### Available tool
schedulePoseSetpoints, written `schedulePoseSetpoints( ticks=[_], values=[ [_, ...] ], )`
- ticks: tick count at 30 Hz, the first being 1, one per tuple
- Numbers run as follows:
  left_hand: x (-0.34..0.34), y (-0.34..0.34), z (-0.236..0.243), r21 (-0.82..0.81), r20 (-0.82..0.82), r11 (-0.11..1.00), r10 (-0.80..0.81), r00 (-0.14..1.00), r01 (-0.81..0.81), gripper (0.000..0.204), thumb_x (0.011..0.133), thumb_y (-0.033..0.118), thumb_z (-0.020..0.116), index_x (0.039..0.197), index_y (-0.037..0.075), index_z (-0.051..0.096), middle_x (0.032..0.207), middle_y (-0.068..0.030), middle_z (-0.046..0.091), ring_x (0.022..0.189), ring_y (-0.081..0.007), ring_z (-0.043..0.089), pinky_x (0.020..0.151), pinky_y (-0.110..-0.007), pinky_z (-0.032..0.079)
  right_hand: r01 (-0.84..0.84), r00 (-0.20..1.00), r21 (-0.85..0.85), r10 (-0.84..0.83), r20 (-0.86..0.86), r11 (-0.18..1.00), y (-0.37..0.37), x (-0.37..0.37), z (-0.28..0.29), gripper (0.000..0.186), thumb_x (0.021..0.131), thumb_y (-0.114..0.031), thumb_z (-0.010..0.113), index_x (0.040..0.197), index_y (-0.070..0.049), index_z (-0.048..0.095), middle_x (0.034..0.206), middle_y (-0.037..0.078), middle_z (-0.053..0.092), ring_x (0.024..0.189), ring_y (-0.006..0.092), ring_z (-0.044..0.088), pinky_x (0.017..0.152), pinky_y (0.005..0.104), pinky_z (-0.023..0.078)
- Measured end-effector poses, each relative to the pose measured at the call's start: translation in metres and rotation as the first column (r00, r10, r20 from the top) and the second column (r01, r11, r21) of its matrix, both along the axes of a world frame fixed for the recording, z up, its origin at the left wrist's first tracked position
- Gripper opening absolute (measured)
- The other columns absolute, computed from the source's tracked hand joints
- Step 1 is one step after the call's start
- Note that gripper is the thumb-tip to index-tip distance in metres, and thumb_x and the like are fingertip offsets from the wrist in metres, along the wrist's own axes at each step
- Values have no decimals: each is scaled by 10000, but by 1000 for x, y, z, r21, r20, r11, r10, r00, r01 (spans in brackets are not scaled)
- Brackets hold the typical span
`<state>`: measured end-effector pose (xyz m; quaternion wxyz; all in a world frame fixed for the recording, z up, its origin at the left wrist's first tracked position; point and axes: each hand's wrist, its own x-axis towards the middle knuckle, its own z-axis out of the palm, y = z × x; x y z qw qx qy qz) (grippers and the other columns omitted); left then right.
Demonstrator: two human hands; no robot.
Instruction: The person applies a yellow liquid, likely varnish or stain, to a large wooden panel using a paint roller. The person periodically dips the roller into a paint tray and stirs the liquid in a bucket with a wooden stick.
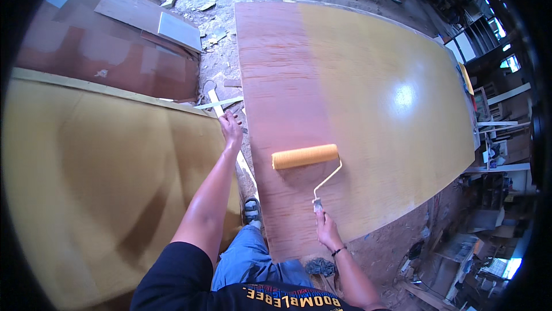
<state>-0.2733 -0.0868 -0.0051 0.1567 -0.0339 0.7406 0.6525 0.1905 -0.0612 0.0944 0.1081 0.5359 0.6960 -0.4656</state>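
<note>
At the far left a large yellow-coated sheet (98,184) fills the lower left of the view, its lower corner cut off by the dark rim. Behind it lie reddish-brown boards (109,60) and paler offcuts (146,14), overlapping in a stack.

The left arm reaches forward nearly straight from the black sleeve, forearm stretched along the right edge of the yellow sheet. The left hand (230,127) rests at that sheet's top corner, fingers bent down over a pale wooden strip (221,104). Whether it clasps the strip or only leans on it cannot be told from above.

Below, between the arms, a knee in blue jeans (250,259) and a shoe (252,210) show on the dusty floor.

To the right lies a big plywood panel (374,115): its left part bare reddish wood, its right part glossy yellow with a bright glare spot. The paint roller (305,156) sits on the bare reddish part near the panel's near end, its orange sleeve lying crosswise and touching the wood, its wire frame bending back toward the person.

The right hand (326,229), a dark band at the wrist, is closed around the roller's handle, the elbow bent and the forearm cut off by the lower edge. The handle itself is mostly hidden inside the fist.

At the far right, shelves and clutter (494,150) blur into the rim.
</note>
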Motion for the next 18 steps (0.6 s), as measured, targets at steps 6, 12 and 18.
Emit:
schedulePoseSetpoints(
  ticks=[6,12,18],
  values=[
    [-31,32,6,142,163,989,22,986,-45,678,1038,638,244,1178,-1,422,1022,-138,599,824,-186,609,707,-326,512,122,976,-153,-146,-162,981,74,-158,7,611,1046,-567,363,1091,-15,621,660,79,569,449,190,570,413,383,468],
    [-25,44,2,-80,-22,993,-85,996,83,686,1045,617,259,1237,-17,438,1059,-224,610,990,-335,603,911,-469,450,94,971,-168,-128,-204,981,167,-328,-2,614,1038,-603,329,1167,-65,595,567,5,486,401,136,485,350,335,420],
    [-23,49,35,-239,-85,926,-319,944,292,529,1047,461,450,1172,-42,560,1095,-305,673,1075,-470,636,907,-494,488,59,971,-155,-93,-222,986,278,-472,-12,622,988,-707,312,986,-123,529,578,-9,441,419,116,446,366,324,407]
  ],
)
